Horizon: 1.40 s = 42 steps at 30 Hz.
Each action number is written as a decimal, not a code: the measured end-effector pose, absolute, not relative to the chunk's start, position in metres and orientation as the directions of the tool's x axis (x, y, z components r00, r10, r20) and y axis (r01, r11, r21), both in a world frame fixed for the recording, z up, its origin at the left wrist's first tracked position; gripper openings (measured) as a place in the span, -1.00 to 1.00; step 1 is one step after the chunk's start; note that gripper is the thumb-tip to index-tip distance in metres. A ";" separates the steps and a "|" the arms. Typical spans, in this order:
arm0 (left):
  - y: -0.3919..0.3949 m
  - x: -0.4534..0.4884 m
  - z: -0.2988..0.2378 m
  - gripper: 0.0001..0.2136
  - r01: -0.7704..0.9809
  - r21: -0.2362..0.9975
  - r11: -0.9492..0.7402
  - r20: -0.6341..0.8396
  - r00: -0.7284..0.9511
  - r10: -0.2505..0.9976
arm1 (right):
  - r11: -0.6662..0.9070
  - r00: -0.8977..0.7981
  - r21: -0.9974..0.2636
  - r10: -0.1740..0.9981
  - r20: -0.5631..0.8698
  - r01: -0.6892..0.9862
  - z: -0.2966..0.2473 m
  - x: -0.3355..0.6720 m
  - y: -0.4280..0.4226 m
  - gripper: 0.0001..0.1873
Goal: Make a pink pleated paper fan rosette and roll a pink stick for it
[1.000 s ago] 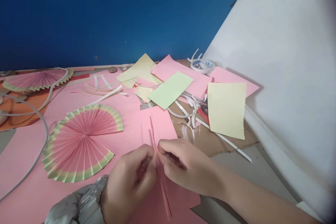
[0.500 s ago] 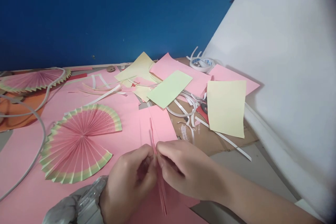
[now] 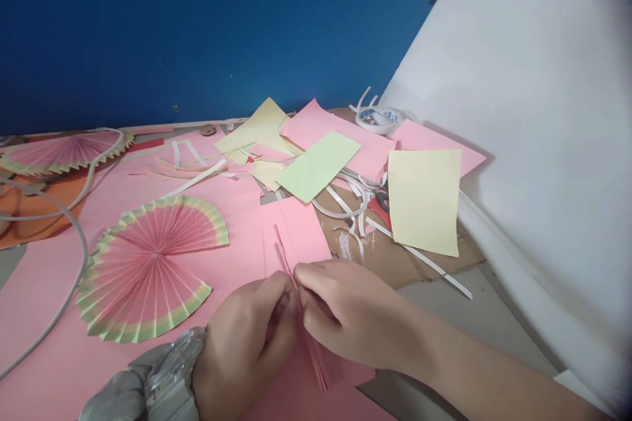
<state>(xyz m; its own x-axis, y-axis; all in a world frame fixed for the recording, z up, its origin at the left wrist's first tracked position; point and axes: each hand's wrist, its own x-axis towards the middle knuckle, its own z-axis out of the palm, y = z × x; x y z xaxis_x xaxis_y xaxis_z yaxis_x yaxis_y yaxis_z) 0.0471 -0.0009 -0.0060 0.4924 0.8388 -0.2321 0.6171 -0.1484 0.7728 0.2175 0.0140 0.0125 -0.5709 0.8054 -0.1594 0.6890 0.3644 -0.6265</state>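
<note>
A narrow pleated strip of pink paper [image 3: 316, 358] runs between my hands, its far end leaning left and its near end to the right. My left hand [image 3: 251, 335] pinches it from the left, thumb and forefinger closed at its middle. From the other side my right hand [image 3: 340, 316] grips the same spot, fingers curled; the fingertips hide the paper there. Underneath lie pink sheets [image 3: 296, 220]. Left of my hands rests a pleated paper fan [image 3: 153, 256] with a pink centre and a yellow-green rim, opened most of the way round.
A second fan [image 3: 74, 148] lies at the back left, with a white cable [image 3: 79, 237] looping nearby. Green [image 3: 318, 168] and pale yellow [image 3: 424, 200] sheets, white strips and a tape roll [image 3: 379, 120] lie on cardboard. A blue wall [image 3: 222, 26] stands behind.
The folded pink paper has tilted, its far end swinging left and its near end right. Both hands keep their pinch at the middle and have shifted only slightly.
</note>
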 end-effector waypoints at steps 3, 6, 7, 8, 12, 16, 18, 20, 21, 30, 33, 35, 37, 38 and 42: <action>0.000 0.048 -0.004 -0.82 0.615 0.775 -0.146 -0.234 0.493 0.838 | 0.381 -0.576 -0.613 0.803 -0.151 0.692 0.012 0.216 0.014 -0.76; 0.001 0.048 -0.004 -0.83 0.588 0.801 -0.116 -0.232 0.483 0.845 | 0.384 -0.574 -0.606 0.805 -0.150 0.697 0.011 0.216 0.013 -0.77; 0.001 0.048 -0.004 -0.83 0.576 0.811 -0.105 -0.232 0.480 0.846 | 0.381 -0.573 -0.609 0.806 -0.149 0.695 0.010 0.216 0.013 -0.77; 0.001 0.047 -0.005 -0.83 0.564 0.821 -0.091 -0.233 0.476 0.848 | 0.378 -0.572 -0.615 0.807 -0.148 0.692 0.010 0.217 0.012 -0.76; 0.002 0.045 -0.006 -0.82 0.510 0.859 -0.046 -0.226 0.459 0.860 | 0.349 -0.578 -0.672 0.803 -0.145 0.653 0.012 0.217 0.013 -0.75; 0.004 0.043 -0.006 -0.81 0.441 0.897 -0.028 -0.196 0.455 0.869 | 0.283 -0.564 -0.732 0.809 -0.165 0.619 0.016 0.218 0.016 -0.73; 0.004 0.043 -0.006 -0.81 0.415 0.910 -0.012 -0.193 0.449 0.872 | 0.235 -0.564 -0.759 0.800 -0.203 0.607 0.019 0.219 0.018 -0.74; 0.003 0.043 -0.007 -0.81 0.400 0.917 0.005 -0.199 0.445 0.873 | 0.178 -0.566 -0.785 0.786 -0.250 0.593 0.022 0.220 0.021 -0.75; 0.003 0.043 -0.007 -0.80 0.395 0.918 0.008 -0.202 0.451 0.870 | 0.151 -0.569 -0.796 0.776 -0.272 0.586 0.023 0.221 0.022 -0.76; 0.003 0.042 -0.007 -0.76 0.418 0.908 0.014 -0.226 0.461 0.858 | 0.072 -0.567 -0.843 0.770 -0.293 0.532 0.027 0.220 0.023 -0.78; 0.004 0.043 -0.008 -0.75 0.438 0.899 0.007 -0.233 0.464 0.855 | 0.095 -0.572 -0.837 0.771 -0.281 0.539 0.025 0.220 0.023 -0.77; 0.004 0.043 -0.008 -0.74 0.440 0.898 -0.005 -0.224 0.467 0.855 | 0.110 -0.567 -0.834 0.780 -0.264 0.540 0.024 0.220 0.022 -0.77; 0.003 0.043 -0.007 -0.74 0.437 0.899 -0.014 -0.212 0.463 0.861 | 0.115 -0.571 -0.834 0.778 -0.261 0.539 0.024 0.220 0.022 -0.77; 0.003 0.042 -0.007 -0.74 0.436 0.900 -0.017 -0.206 0.459 0.864 | 0.118 -0.573 -0.833 0.777 -0.262 0.541 0.023 0.220 0.022 -0.77; 0.002 0.042 -0.006 -0.74 0.437 0.899 -0.027 -0.196 0.456 0.868 | 0.150 -0.567 -0.819 0.788 -0.240 0.554 0.023 0.220 0.022 -0.74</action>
